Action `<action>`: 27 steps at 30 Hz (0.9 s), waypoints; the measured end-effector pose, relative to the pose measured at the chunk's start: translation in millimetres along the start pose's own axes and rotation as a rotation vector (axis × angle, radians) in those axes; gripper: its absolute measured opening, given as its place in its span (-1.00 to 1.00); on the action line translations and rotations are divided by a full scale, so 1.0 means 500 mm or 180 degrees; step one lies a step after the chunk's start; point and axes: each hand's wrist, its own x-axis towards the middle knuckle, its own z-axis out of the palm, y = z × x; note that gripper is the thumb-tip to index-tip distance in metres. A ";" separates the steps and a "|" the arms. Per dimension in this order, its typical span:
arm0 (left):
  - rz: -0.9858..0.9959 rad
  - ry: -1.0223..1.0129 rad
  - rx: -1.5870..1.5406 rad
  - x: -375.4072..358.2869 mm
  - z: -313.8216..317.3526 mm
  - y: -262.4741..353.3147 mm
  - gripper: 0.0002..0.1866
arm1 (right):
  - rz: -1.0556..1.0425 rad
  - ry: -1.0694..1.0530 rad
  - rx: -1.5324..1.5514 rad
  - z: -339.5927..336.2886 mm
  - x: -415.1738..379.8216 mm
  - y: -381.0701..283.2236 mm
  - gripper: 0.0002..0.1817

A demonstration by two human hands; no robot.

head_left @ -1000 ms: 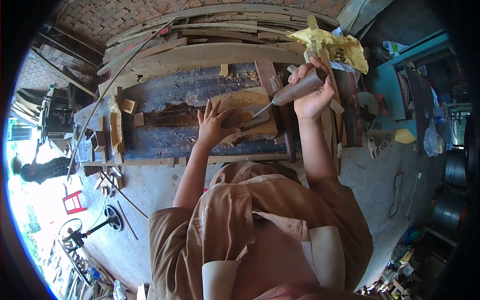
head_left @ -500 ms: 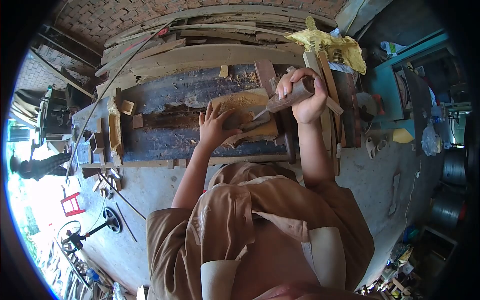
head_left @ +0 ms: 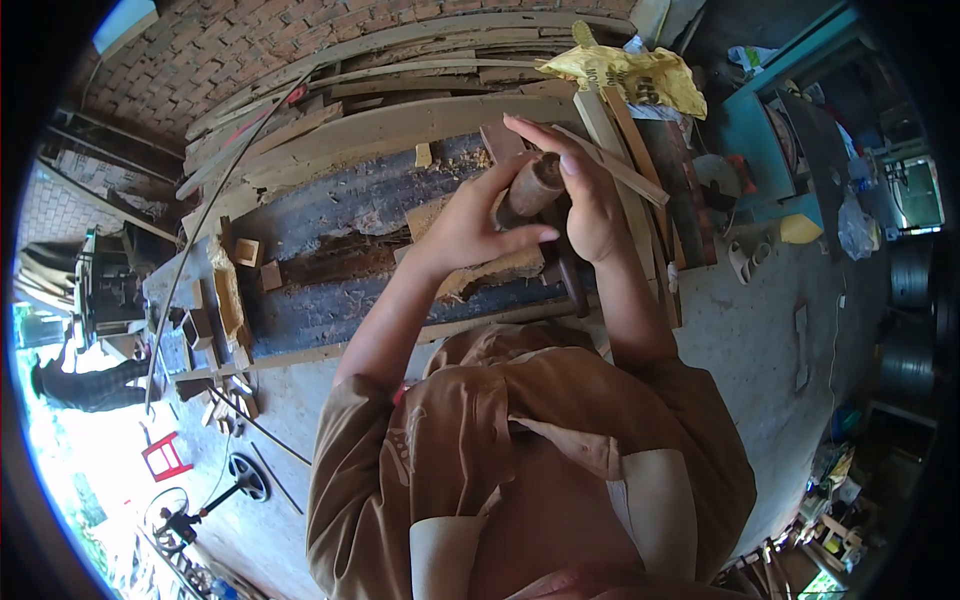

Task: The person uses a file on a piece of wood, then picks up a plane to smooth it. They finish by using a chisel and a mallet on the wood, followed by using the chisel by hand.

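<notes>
A thick, round wooden handle (head_left: pixel 533 188) stands steeply between my two hands over the workbench, its end towards me. It belongs to the chisel whose blade showed earlier; the blade is now hidden. My left hand (head_left: pixel 475 222) is wrapped against the left side of the handle, thumb stretched across below it. On the other side, my right hand (head_left: pixel 592 205) has its fingers stretched out up and left, its palm facing the handle; whether it touches is hard to tell. Beneath the hands lies a rough, pale-brown wood piece (head_left: pixel 492 275), partly covered by them.
The dark, worn timber bench top (head_left: pixel 330 200) carries small wood blocks (head_left: pixel 248 250) at left. Long boards (head_left: pixel 625 185) lie at right beside a yellow sack (head_left: pixel 640 78). Planks (head_left: pixel 400 95) are stacked along the brick wall. Another person (head_left: pixel 90 385) is at far left.
My left hand has lifted off the wood piece and come to the handle. The chisel has swung more upright, and my right hand's fingers have opened from around it. The view has shifted slightly.
</notes>
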 end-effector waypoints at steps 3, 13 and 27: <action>-0.0219 0.0208 -0.0285 0.029 0.025 0.008 -0.45 | 0.0080 0.0041 -0.0316 -0.010 -0.012 -0.014 -0.44; -0.0127 0.0969 -0.0521 0.015 0.043 -0.049 -0.81 | 0.2698 0.1090 -0.0507 -0.051 -0.268 0.267 -0.69; -0.0282 0.0671 -0.0351 0.042 0.064 -0.062 -0.74 | 0.2500 0.0435 -0.3601 0.028 -0.424 0.399 -0.49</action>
